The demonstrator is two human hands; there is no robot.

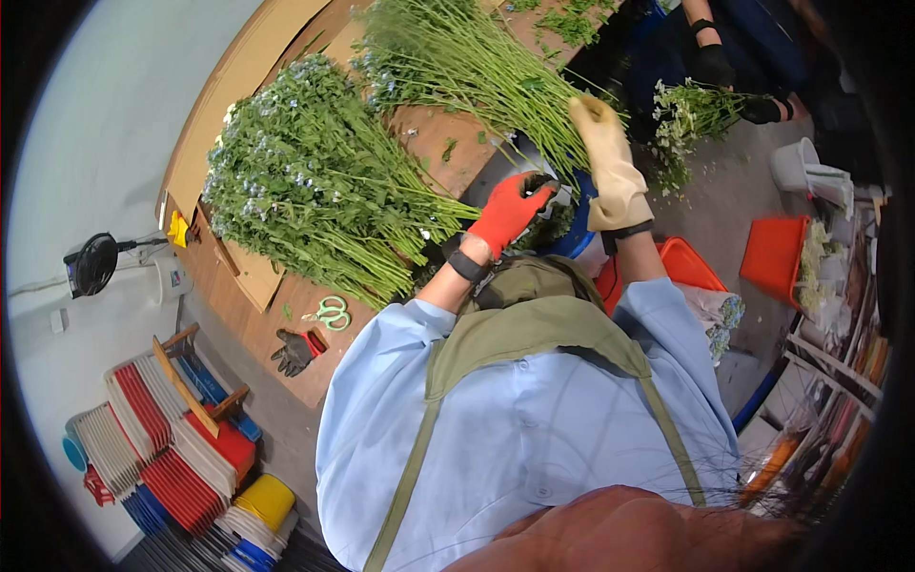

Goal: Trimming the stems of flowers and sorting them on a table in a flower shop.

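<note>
My left hand [509, 209], in a red glove with a black palm, is half curled beside the cut stem ends, with nothing visible in it. My right hand [607, 161], in a loose cream rubber glove, lies against the stem ends of a long flower bunch [486, 79]; whether its fingers grip them is hidden. This bunch has bare green stems, and its top is blurred. A larger pile of leafy stems with small pale-blue flowers [300, 171] rests on the wooden table [439, 146] at my left. Below my hands, a blue bucket [582, 218] contains green leaf scraps.
Green-handled scissors [332, 313] and a spare black-and-red glove [297, 352] lie at the table's near-left end. A co-worker's black-gloved hand [761, 109] is by white flowers [686, 121]. Orange containers [772, 257] stand at right; stacked stools [189, 475] fill the lower left.
</note>
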